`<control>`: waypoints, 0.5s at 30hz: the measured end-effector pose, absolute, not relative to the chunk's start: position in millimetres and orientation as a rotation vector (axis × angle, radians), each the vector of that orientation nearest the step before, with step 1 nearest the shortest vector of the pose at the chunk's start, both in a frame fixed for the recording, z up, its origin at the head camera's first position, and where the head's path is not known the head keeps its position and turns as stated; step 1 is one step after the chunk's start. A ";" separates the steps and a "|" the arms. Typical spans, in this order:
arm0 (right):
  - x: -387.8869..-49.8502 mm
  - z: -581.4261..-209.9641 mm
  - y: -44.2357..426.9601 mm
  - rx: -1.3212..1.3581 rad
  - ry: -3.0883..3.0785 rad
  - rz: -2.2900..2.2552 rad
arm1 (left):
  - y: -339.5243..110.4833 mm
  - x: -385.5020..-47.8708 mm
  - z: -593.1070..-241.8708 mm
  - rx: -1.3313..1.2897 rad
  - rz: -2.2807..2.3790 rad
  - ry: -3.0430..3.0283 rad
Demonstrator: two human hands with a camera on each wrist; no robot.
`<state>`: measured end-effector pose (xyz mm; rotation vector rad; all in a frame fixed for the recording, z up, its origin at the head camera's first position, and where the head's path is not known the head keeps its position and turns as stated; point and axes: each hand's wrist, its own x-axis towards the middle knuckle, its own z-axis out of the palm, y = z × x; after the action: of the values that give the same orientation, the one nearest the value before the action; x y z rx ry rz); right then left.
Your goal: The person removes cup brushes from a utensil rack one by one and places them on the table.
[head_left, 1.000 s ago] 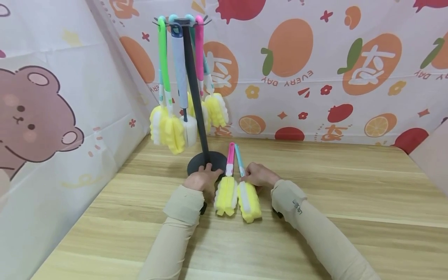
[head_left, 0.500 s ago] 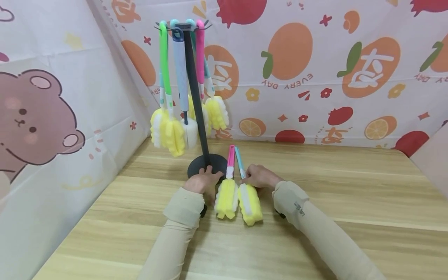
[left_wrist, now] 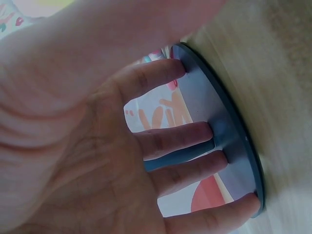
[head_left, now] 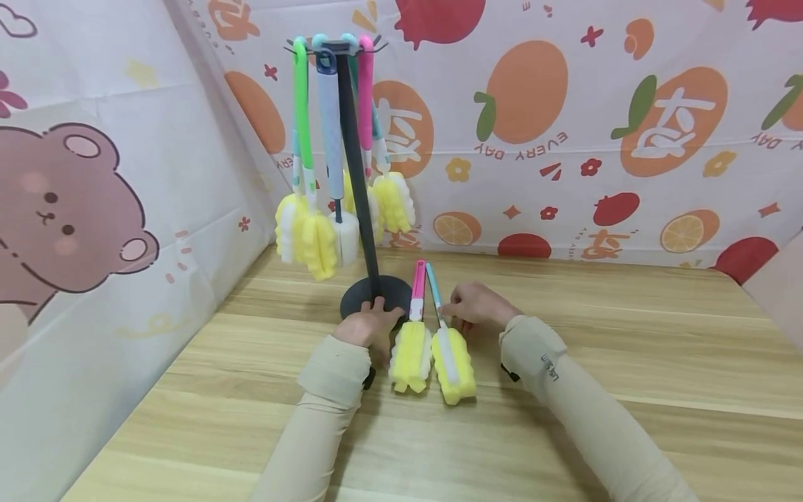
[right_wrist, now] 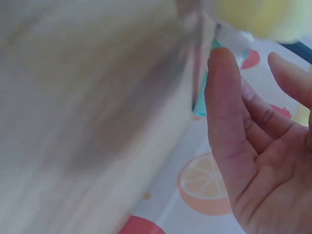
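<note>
Left hand [head_left: 370,329] rests on the round base [head_left: 356,300] of a black stand [head_left: 360,181], fingers spread. Sponge brushes hang from the stand's top, incl. a green-handled brush [head_left: 302,104] at front. On the counter [head_left: 627,335], just right of the base: pink brush [head_left: 410,355] and blue brush [head_left: 454,366], side by side, yellow-and-white heads toward viewer. Right hand [head_left: 479,307] beside blue brush, fingertip at its neck. Behind: fruit-print cloth [head_left: 602,188].
</note>
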<state>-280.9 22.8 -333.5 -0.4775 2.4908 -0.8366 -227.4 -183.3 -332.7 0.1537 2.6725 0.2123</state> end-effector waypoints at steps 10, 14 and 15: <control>-284.7 -317.4 25.3 -0.553 2.537 -1.040 | -183.6 -228.1 -333.5 0.146 0.227 2.672; -285.9 -314.9 24.8 -0.580 2.560 -1.110 | -183.2 -228.1 -333.9 0.143 0.231 2.667; -286.1 -314.2 24.4 -0.586 2.567 -1.126 | -183.0 -228.1 -333.8 0.143 0.231 2.667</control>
<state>-286.1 24.4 -314.2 -0.5860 2.5670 -1.1261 -228.1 -183.0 -333.8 0.1425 2.6671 0.2309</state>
